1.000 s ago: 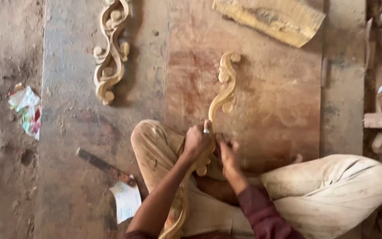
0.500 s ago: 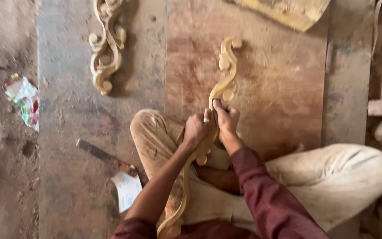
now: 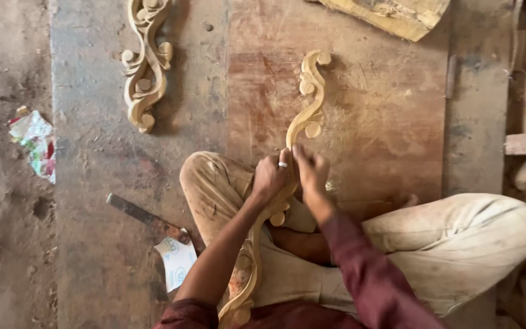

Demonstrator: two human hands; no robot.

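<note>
Head view, from the left: a crumpled wrapper (image 3: 33,141) lies on the dirt floor, and a finished carved scroll (image 3: 146,64) rests on the grey plank (image 3: 86,122) beside it. Lower down, a flat metal file (image 3: 147,218) lies next to a folded sheet of sandpaper (image 3: 176,261). At centre, the left hand (image 3: 270,178), ringed, is closed around the long carved wooden scroll (image 3: 308,100), which runs from the person's lap up over the reddish board (image 3: 385,109). The right hand (image 3: 313,172) pinches the same piece just beside it. A rough wood slab (image 3: 397,13) sits at the top right.
</note>
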